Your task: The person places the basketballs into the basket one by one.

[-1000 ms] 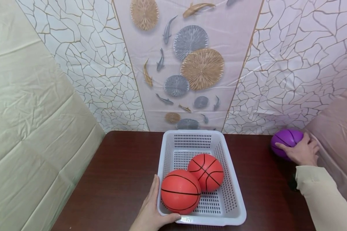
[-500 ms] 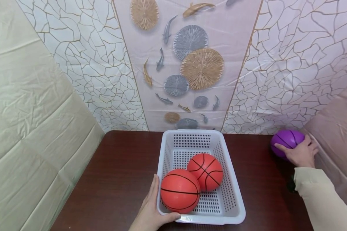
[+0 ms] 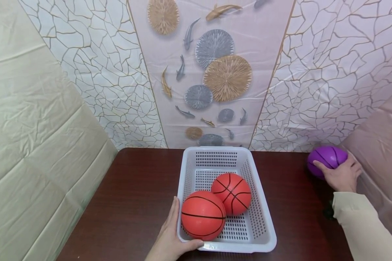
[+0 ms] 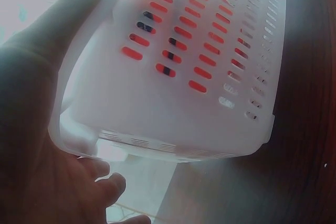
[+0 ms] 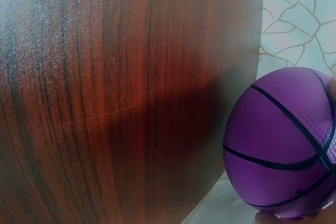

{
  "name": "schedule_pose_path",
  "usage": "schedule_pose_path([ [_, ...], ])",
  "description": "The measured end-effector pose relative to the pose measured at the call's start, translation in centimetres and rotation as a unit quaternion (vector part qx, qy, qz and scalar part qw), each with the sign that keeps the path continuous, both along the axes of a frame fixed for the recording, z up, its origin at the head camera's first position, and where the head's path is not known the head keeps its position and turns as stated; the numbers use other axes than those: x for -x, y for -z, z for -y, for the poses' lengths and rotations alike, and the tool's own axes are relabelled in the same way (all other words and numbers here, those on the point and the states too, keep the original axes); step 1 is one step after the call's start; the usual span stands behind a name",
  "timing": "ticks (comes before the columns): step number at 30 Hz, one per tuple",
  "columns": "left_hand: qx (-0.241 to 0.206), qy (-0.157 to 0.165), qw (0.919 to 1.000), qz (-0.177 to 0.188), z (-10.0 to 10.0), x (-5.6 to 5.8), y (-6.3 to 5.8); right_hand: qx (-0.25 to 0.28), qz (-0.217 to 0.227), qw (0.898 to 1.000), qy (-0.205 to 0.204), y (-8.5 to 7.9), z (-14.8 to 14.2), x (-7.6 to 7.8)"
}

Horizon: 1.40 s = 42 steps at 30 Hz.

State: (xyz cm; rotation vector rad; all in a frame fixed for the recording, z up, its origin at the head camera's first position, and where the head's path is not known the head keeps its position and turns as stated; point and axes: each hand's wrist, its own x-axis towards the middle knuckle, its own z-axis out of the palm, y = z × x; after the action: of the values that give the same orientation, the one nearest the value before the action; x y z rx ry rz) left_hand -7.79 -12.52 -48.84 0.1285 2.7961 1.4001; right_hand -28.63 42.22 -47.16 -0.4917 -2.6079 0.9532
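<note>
In the head view a white plastic basket (image 3: 268, 217) with slotted walls stands on the table. Two red mini basketballs lie in it: one ball (image 3: 204, 215) at the near left corner, the other ball (image 3: 231, 194) behind it to the right. My left hand (image 3: 170, 235) grips that near left corner, thumb over the front rim and fingers along the left side. The left wrist view shows the basket wall (image 4: 157, 103) close up. At the far right, my right hand (image 3: 343, 175) holds a purple mini basketball (image 3: 326, 159), thumb on its near side, fingers on its right.
The dark wooden table (image 3: 134, 203) runs back to a patterned cloth wall (image 3: 117, 90). A beige cloth (image 3: 45, 145) hangs along the left side, and a pinkish cloth (image 3: 379, 145) stands right beside the purple ball.
The purple ball has turned and shifted slightly to the right, and my right hand has moved lower around it. My left hand keeps its grip on the basket.
</note>
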Motion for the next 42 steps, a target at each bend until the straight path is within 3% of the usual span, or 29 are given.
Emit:
schedule_pose_path([
  [16, -0.007, 0.005, 0.9999, -0.009, 0.1, 0.1, 0.0, 0.002, -0.024, 1.0, 0.011, -0.7, 0.8, -0.8],
  [24, 0.002, 0.003, 0.9999, -0.014, 0.1, 0.0, 0.0, 0.012, -0.063, 0.998, -0.006, -0.5, 1.5, -1.3],
  [32, 0.001, -0.001, 1.0, 0.006, 0.0, -0.1, -0.2, 0.016, -0.065, 0.998, -0.011, -0.8, 1.7, -1.4],
  [42, 0.0, 0.004, 1.0, 0.001, 0.0, -0.1, -0.1, 0.009, -0.074, 0.997, -0.021, -1.2, 2.8, -1.4],
])
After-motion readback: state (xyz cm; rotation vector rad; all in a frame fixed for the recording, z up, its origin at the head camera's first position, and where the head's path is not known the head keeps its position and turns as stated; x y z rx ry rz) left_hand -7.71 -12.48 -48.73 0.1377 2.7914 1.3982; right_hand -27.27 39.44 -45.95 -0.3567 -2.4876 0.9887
